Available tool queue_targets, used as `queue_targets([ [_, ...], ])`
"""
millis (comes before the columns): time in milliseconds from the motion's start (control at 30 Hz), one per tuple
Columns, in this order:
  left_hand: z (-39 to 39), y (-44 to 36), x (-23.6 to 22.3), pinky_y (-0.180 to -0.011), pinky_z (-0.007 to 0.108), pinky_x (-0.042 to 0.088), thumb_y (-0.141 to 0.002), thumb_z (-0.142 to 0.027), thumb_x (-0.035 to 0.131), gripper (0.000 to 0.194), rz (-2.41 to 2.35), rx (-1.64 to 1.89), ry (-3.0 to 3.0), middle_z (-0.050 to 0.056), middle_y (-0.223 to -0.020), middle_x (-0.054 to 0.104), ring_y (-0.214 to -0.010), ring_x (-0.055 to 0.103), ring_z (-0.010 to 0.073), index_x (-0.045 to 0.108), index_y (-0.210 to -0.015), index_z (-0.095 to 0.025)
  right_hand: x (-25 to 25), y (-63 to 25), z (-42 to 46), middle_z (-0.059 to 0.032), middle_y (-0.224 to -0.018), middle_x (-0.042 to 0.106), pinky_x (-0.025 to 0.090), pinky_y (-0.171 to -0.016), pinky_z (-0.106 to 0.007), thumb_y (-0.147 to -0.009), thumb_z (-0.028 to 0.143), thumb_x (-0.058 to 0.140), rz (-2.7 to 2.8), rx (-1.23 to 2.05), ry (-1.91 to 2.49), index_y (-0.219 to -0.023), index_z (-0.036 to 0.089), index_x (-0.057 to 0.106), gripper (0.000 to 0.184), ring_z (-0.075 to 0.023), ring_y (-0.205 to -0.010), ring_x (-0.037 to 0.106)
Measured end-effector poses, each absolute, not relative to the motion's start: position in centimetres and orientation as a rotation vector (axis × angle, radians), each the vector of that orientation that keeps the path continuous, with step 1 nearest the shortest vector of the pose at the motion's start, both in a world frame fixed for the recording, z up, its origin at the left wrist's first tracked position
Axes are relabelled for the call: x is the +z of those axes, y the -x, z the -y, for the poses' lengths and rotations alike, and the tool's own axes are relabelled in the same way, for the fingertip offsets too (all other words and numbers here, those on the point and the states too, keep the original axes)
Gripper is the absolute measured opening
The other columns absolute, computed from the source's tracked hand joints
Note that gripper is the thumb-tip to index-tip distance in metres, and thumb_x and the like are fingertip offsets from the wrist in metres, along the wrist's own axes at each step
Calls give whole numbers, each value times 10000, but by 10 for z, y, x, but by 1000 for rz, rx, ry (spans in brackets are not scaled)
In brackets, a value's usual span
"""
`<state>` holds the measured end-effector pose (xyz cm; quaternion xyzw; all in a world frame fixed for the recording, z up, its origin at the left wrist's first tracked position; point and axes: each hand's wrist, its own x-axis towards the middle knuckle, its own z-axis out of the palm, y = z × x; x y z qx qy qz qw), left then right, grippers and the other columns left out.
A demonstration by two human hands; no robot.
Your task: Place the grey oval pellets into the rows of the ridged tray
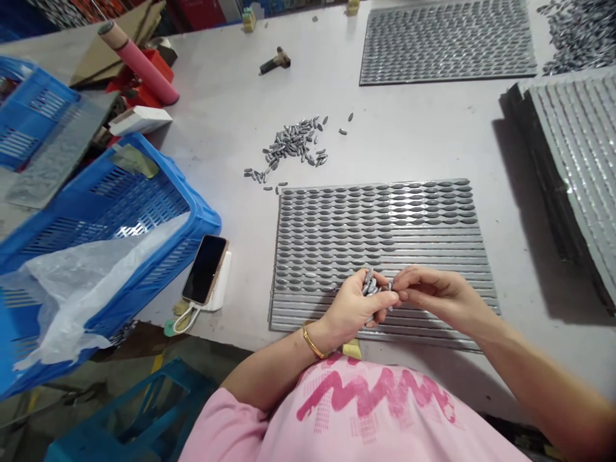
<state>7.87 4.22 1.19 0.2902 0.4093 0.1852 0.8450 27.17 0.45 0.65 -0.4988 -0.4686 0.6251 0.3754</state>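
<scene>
My left hand (pixel 359 301) is cupped around several small grey leaf-shaped pieces (pixel 370 286), its thumb reaching toward the right. Thumb and fingers of my right hand (pixel 423 289) pinch together at a single grey piece (pixel 390 288) by the left thumb tip. Both hands are over the lower part of a grooved grey board (pixel 433 256). Rows of the same pieces fill the board's upper grooves and part of the left side. Bare grooves show at its right and along the bottom.
A loose pile of pieces (pixel 293 141) lies beyond the board. At the back sits a filled board (pixel 447 42); stacked boards (pixel 577 160) stand at right. Left are a blue crate (pixel 192 199) with plastic film, a phone (pixel 206 269) and a pink roll (pixel 149 70).
</scene>
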Motion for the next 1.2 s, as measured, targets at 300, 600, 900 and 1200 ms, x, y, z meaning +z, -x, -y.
queue_targets([
  [300, -39, -81, 12, -369, 167, 270, -753, -388, 754, 377, -883, 409, -613, -25, -751, 608, -494, 479, 58, 574, -1021, -192, 1, -260, 5, -40, -805, 718, 615, -634, -287, -773, 376, 814, 907, 1449, 1397, -866, 207, 688, 230, -177, -710, 699],
  [600, -34, -81, 9, -370, 159, 250, -767, -464, 743, 362, -882, 324, -564, -9, -781, 619, -496, 451, 45, 528, -871, -191, 3, -258, 15, -41, -879, 738, 594, -682, -293, -887, 319, 694, 1306, 1109, 1430, -968, 265, 763, 120, -178, -790, 693],
  [900, -38, -81, 11, -349, 170, 216, -849, -425, 528, 335, -915, 299, -403, 26, -812, 623, -472, 470, 63, 634, -1015, -154, -17, -281, 0, -34, -966, 745, 559, -773, -306, -941, 193, 591, 1811, 542, 1512, -1108, 267, 707, 216, -184, -875, 701],
  [1200, -34, -75, 7, -350, 171, 224, -823, -361, 574, 389, -834, 279, -427, 19, -777, 627, -469, 449, 72, 616, -1149, -153, -41, -289, -35, -66, -979, 719, 486, -705, -309, -909, 63, 534, 2345, -52, 1360, -1099, 181, 688, 272, -196, -847, 606],
])
